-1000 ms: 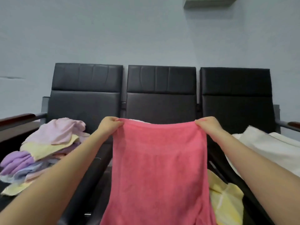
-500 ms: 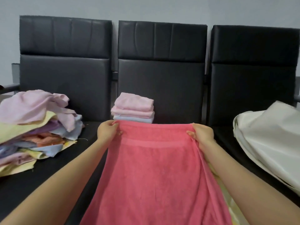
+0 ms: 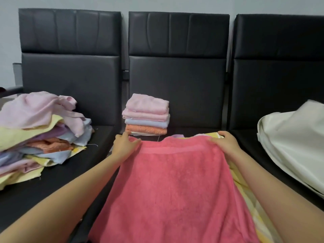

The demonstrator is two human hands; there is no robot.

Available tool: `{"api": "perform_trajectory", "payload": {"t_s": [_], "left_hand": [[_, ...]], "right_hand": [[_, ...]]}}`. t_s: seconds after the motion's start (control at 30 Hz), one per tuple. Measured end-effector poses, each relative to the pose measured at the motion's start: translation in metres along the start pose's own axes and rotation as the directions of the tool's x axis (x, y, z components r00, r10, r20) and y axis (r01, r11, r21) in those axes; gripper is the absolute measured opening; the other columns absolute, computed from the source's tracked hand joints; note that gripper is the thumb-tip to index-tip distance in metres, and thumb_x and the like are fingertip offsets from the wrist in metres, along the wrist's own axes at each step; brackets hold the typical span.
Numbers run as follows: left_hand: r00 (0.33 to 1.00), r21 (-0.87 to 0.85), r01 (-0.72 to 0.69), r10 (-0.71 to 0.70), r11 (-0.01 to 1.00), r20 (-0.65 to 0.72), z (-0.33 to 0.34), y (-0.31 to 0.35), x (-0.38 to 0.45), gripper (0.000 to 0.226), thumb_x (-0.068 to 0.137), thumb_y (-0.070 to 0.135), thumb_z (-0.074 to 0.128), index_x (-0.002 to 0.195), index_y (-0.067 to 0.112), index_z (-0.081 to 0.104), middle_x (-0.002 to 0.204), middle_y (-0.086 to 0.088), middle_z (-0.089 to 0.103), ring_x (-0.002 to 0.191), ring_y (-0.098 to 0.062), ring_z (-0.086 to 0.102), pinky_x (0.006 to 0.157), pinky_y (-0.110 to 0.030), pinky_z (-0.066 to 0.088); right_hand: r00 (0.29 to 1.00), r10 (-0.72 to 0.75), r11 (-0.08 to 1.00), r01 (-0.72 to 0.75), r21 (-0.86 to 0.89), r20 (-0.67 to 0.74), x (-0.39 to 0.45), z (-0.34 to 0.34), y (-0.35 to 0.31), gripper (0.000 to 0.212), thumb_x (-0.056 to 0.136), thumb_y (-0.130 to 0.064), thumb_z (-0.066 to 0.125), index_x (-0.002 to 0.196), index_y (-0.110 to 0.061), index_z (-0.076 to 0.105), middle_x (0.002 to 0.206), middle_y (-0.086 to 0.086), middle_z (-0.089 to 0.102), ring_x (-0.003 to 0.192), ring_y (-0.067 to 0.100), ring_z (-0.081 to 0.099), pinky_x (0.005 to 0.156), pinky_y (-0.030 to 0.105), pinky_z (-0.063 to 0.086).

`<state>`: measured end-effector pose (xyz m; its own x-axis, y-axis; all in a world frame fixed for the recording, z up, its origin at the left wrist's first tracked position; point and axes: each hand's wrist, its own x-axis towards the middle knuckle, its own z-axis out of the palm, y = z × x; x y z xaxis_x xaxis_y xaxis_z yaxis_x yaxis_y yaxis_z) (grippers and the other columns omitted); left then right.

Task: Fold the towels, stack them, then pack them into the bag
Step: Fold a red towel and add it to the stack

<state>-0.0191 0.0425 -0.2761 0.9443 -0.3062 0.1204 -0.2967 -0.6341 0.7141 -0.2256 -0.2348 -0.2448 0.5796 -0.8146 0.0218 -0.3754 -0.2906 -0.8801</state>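
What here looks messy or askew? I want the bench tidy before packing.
The unfolded towel heap on the left seat sprawls loosely. The folded stack on the middle seat looks neat, though a loose thread hangs from the orange towel. The bag lies slumped on the right seat.

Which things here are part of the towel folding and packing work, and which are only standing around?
Part of the job:
- pink towel, gripped at its far corners by the left hand and right hand
- folded stack
- unfolded pile
- white bag
- yellow cloth under the pink towel

Just there:
- black chairs
- wall
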Motion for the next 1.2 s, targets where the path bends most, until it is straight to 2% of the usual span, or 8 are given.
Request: {"api": "perform_trajectory", "payload": {"t_s": [0.23,0.4,0.5,0.63,0.83,1.0,1.1,1.2], "left_hand": [[0.932,-0.118,-0.361,0.356,0.925,-0.062,-0.008,0.062,-0.081,0.022,0.087,0.03,0.061,0.099,0.012,0.066,0.103,-0.002,0.063,0.096,-0.019,0.059,0.086,-0.035,0.046],[0.721,-0.156,-0.664,0.682,0.731,0.127,-0.012,0.083,-0.174,0.011,0.091,0.02,0.059,0.081,0.02,0.062,0.079,0.008,0.057,0.069,-0.004,0.049,0.067,-0.025,0.036],[0.599,-0.077,-0.762,0.744,0.643,0.297,-0.009,0.075,-0.215,0.023,0.087,0.038,0.049,0.088,0.022,0.065,0.082,0.006,0.064,0.07,-0.008,0.053,0.067,-0.029,0.042],[0.432,0.1,-0.892,0.764,0.441,0.48,0.011,0.044,-0.247,0.04,0.086,0.049,0.039,0.111,0.025,0.06,0.101,0.005,0.061,0.087,-0.015,0.058,0.07,-0.03,0.048],[0.295,0.16,-0.954,0.892,0.254,0.344,0.023,0.024,-0.241,0.039,0.09,0.046,0.049,0.115,0.02,0.061,0.102,-0.003,0.056,0.087,-0.021,0.055,0.073,-0.037,0.051],[0.22,0.296,-0.949,0.901,0.108,0.375,0.021,0.011,-0.242,0.059,0.091,0.061,0.042,0.133,0.022,0.055,0.12,-0.003,0.056,0.105,-0.021,0.054,0.09,-0.038,0.042],[0.196,0.337,-0.939,0.902,0.061,0.385,0.021,0.007,-0.243,0.06,0.09,0.06,0.043,0.136,0.02,0.051,0.126,-0.005,0.055,0.11,-0.024,0.054,0.092,-0.038,0.038],[0.181,0.338,-0.94,0.914,0.052,0.363,0.022,0.006,-0.244,0.056,0.089,0.052,0.047,0.134,0.018,0.046,0.127,-0.007,0.057,0.112,-0.026,0.056,0.094,-0.037,0.036]], "right_hand": [[0.996,-0.035,0.999,0.036,-0.001,0.086,-0.061,-0.033,-0.018,0.034,0.086,-0.02,0.071,0.116,-0.007,0.063,0.103,0.008,0.064,0.075,0.015,0.061,0.054,0.023,0.042],[0.993,-0.092,0.976,0.104,-0.192,0.07,-0.118,-0.05,-0.012,0.026,0.081,-0.026,0.071,0.092,-0.003,0.067,0.084,0.011,0.07,0.07,0.021,0.066,0.054,0.026,0.042],[0.984,-0.123,0.904,0.165,-0.395,0.13,-0.158,-0.064,-0.009,0.039,0.082,-0.044,0.071,0.083,-0.005,0.065,0.063,0.0,0.064,0.055,0.009,0.059,0.051,0.025,0.038],[0.949,-0.27,0.721,0.312,-0.618,0.164,-0.216,-0.074,-0.01,0.053,0.077,-0.061,0.069,0.071,-0.009,0.06,0.068,0.002,0.059,0.065,0.015,0.054,0.054,0.026,0.034],[0.942,-0.123,0.617,0.318,-0.72,0.312,-0.247,-0.07,0.017,0.039,0.083,-0.048,0.067,0.073,-0.014,0.049,0.077,0.002,0.06,0.069,0.014,0.053,0.055,0.025,0.033],[0.955,-0.143,0.752,0.276,-0.599,0.261,-0.251,-0.071,0.032,0.019,0.087,-0.022,0.061,0.076,-0.007,0.057,0.071,0.004,0.056,0.067,0.016,0.053,0.058,0.026,0.038],[0.983,-0.124,0.952,0.157,-0.262,0.138,-0.252,-0.076,0.026,0.011,0.084,-0.01,0.06,0.083,-0.001,0.065,0.073,0.01,0.068,0.07,0.018,0.065,0.07,0.029,0.052],[0.99,-0.055,0.992,0.039,0.119,0.132,-0.254,-0.075,0.017,0.015,0.088,-0.002,0.056,0.093,0.004,0.067,0.085,0.016,0.069,0.079,0.017,0.065,0.077,0.028,0.055]]}}
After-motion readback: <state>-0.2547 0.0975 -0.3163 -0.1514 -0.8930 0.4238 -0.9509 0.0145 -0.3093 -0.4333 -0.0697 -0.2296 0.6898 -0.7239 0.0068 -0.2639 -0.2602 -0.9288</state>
